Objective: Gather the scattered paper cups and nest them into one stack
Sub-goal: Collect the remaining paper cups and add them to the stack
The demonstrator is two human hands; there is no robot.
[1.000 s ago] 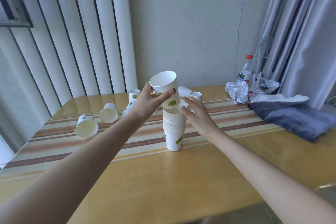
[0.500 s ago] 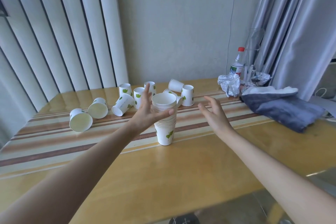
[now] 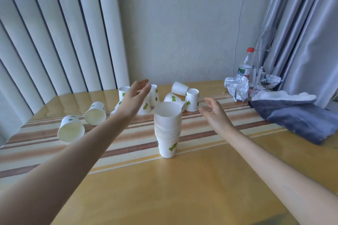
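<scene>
1. A stack of paper cups (image 3: 167, 129) stands upright on the wooden table (image 3: 182, 188), mouth up, long axis vertical, at the near edge of the striped runner (image 3: 36, 144). No hand touches it.
2. The right hand (image 3: 214, 113) hovers just right of the stack, fingers loosely spread, holding nothing.
3. The left hand (image 3: 134, 99) reaches past the stack on its left, fingers straight and relaxed, holding nothing, above the loose cups.
4. To the left, two cups lie on their sides with mouths toward the camera: the nearest tipped cup (image 3: 71, 130) and a second tipped cup (image 3: 95, 113).
5. Behind the stack, an inverted cup (image 3: 192, 100) stands base up beside a tilted cup (image 3: 179, 88); more cups cluster behind the left hand.
6. At far right lie a grey folded cloth (image 3: 300, 120), crumpled foil (image 3: 236, 88) and a red-capped bottle (image 3: 246, 64).
7. Vertical blinds (image 3: 54, 33) and a grey curtain (image 3: 311, 33) flank the pale wall.
</scene>
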